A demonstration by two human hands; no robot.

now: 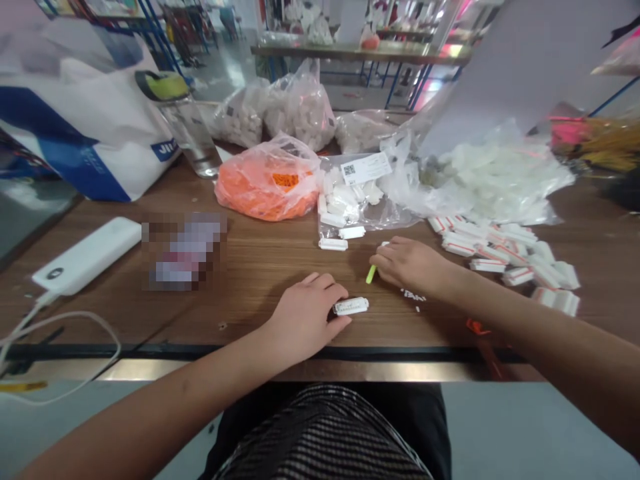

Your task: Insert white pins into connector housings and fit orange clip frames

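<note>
1. White plastic piece (pixel 355 306) lies on the brown table (pixel 260 253), near its front edge, right in front of the person. It is long and thin, with a row of tiny marks on top.
2. The left hand (pixel 307 310) pinches the left end of this piece between thumb and finger. Its other fingers are bent and sit close together.
3. To the right, tiny white bits (pixel 413 294) are scattered on the wood beside the right forearm.
4. At the left, a white cord (pixel 103 318) curls around and runs into a white power bank (pixel 95 250). Next to that is a thing (pixel 187 250) too blurry to make out.
5. The right hand (pixel 407 263) is a little farther off. Its fingers are curled and pinch a yellow-green stick (pixel 371 274), with one end poking out.
6. Over on the right is a heap of white blocks (pixel 500 250) with orange-red lines.
7. Past the hands, two white pieces (pixel 333 245) lie at the near edge of a clear bag (pixel 385 213) that has more inside. A paper label (pixel 367 169) is on it.
8. Left of it sits a thin bag (pixel 250 180) full of orange things.
9. Behind stand a bottle (pixel 193 133) and a big white and blue bag (pixel 80 127).
10. Farthest away, another table (pixel 350 53) holds more bags.
</note>
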